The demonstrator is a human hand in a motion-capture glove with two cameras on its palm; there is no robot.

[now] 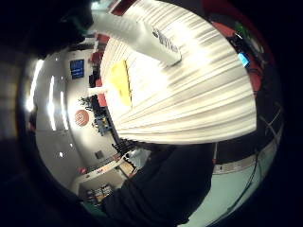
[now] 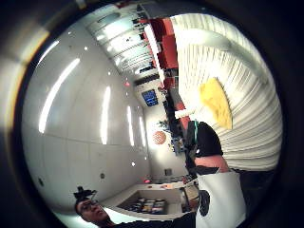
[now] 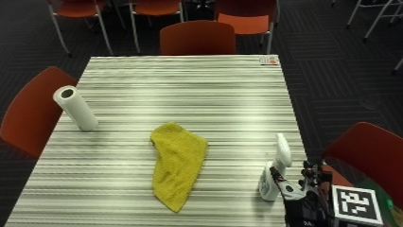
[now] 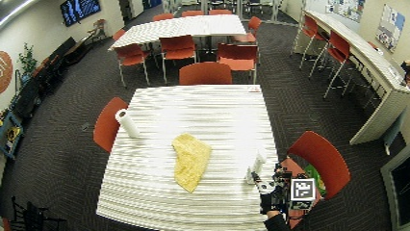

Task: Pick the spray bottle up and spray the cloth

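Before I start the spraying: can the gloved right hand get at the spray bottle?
Probably yes. The gloved right hand is right beside the spray bottle at the table's near corner, with nothing between them.

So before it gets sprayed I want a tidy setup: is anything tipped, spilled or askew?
Nothing stands out. The spray bottle and paper towel roll stand upright, and the yellow cloth lies loosely rumpled on the dry table.

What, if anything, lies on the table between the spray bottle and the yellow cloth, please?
Nothing: in the outside view, only bare striped table separates the spray bottle from the yellow cloth.
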